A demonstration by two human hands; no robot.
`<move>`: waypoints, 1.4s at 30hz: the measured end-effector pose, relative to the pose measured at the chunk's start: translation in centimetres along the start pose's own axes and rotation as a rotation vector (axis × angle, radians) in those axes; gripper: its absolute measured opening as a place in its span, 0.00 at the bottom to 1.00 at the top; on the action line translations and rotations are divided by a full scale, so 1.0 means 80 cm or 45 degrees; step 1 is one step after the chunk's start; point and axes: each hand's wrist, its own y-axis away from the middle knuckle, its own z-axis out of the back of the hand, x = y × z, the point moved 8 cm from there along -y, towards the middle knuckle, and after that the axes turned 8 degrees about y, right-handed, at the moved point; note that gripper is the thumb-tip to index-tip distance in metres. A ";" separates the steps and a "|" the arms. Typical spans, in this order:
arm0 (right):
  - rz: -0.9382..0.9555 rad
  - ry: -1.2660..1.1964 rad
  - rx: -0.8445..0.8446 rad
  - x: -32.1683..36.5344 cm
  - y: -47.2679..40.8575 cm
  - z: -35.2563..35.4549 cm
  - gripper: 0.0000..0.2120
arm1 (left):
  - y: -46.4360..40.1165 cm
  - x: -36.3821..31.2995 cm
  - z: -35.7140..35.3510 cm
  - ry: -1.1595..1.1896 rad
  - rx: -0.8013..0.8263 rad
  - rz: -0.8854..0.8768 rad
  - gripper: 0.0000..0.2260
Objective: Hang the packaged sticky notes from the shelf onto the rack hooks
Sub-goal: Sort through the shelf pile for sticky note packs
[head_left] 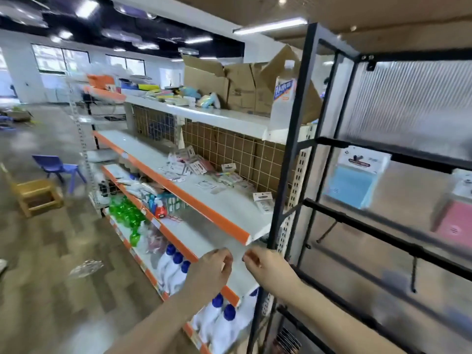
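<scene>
Glaring brightly from ceiling tube lights [270, 26]; bending straight lines at wide-angle edges; smearing the floor [51, 251] and right side with motion blur.

Shelf [219, 200] left, rack [383, 226] right; sticky notes [353, 182] on rack, packets [189, 163] on shelf.

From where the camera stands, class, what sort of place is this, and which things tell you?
Probably a shop being stocked: orange-edged retail shelves holding blue-capped bottles, a black rack with hanging sticky-note packs, and opened cardboard boxes on top.
</scene>
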 end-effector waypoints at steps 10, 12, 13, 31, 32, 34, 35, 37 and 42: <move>-0.019 -0.008 0.041 0.093 -0.209 -0.091 0.11 | -0.100 0.178 0.095 -0.186 0.149 0.150 0.09; -0.012 -0.005 0.062 0.101 -0.243 -0.106 0.10 | -0.120 0.211 0.106 -0.167 0.159 0.193 0.08; -0.011 -0.008 0.059 0.104 -0.260 -0.111 0.10 | -0.131 0.227 0.112 -0.169 0.149 0.215 0.07; 0.073 0.092 0.167 0.075 -0.637 -0.224 0.09 | -0.470 0.405 0.125 -0.217 0.033 0.164 0.08; 0.051 0.076 0.152 0.070 -0.655 -0.228 0.09 | -0.487 0.413 0.123 -0.217 0.038 0.159 0.09; 0.005 0.051 0.113 0.058 -0.682 -0.233 0.09 | -0.513 0.429 0.120 -0.217 0.062 0.167 0.10; -0.023 0.052 0.103 0.051 -0.699 -0.238 0.10 | -0.530 0.439 0.118 -0.218 0.079 0.173 0.11; -0.085 0.059 0.094 0.036 -0.729 -0.246 0.11 | -0.564 0.458 0.114 -0.233 0.121 0.159 0.12; -0.282 0.131 -0.002 0.002 -0.798 -0.256 0.13 | -0.644 0.498 0.106 -0.273 0.233 0.032 0.16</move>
